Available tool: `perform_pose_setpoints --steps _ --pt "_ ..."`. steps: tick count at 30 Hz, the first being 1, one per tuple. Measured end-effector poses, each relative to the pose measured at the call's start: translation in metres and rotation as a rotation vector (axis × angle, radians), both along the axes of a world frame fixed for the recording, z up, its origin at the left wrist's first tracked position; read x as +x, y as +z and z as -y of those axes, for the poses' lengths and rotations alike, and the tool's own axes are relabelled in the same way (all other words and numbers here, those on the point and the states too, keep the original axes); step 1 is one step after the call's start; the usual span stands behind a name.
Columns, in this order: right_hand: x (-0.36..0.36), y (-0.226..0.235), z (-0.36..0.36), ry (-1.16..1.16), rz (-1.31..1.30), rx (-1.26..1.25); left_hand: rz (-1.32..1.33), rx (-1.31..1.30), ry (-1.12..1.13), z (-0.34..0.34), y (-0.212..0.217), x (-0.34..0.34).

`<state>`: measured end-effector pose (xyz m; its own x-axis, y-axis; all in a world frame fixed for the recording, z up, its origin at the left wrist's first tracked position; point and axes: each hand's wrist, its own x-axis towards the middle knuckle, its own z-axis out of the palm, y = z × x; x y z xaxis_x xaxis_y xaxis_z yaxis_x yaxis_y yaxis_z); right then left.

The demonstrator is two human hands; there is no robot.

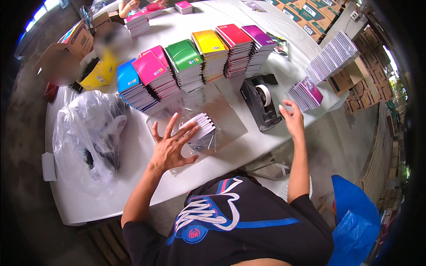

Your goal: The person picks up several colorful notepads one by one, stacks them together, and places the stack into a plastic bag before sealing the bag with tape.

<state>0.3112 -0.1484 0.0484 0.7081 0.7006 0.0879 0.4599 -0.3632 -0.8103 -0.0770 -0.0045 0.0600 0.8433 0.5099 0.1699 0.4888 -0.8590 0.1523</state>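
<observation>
My left hand (171, 144) is spread wide, its fingertips at the side of a small stack of spiral notebooks (202, 125) in a clear plastic bag (208, 144). The stack lies with its white page edges and dark bindings showing; its covers are mostly hidden. My right hand (293, 119) is raised just right of a black tape dispenser (261, 104) with a roll of clear tape (265, 94). Its thumb and forefinger are apart, and I see nothing between them. Flat clear plastic bags (230, 119) lie under and beside the wrapped stack.
Behind stand stacks of spiral notebooks: blue (130, 80), pink (151, 66), green (183, 55), yellow (208, 42), red (233, 35) and purple (258, 36). More notebooks (306, 94) stand at the right edge. A bulky plastic bag (91, 133) sits left; another person's hands (128, 6) show far off.
</observation>
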Motion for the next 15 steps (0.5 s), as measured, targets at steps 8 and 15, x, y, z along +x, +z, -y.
perform_pose_setpoints --steps 8,15 --pt "0.018 -0.028 0.004 0.167 -0.715 -0.261 -0.091 -0.066 0.011 -0.002 0.007 0.0" --pt "0.005 -0.052 0.05 0.094 -0.752 0.095 -0.154 -0.115 0.032 -0.001 0.014 -0.002"
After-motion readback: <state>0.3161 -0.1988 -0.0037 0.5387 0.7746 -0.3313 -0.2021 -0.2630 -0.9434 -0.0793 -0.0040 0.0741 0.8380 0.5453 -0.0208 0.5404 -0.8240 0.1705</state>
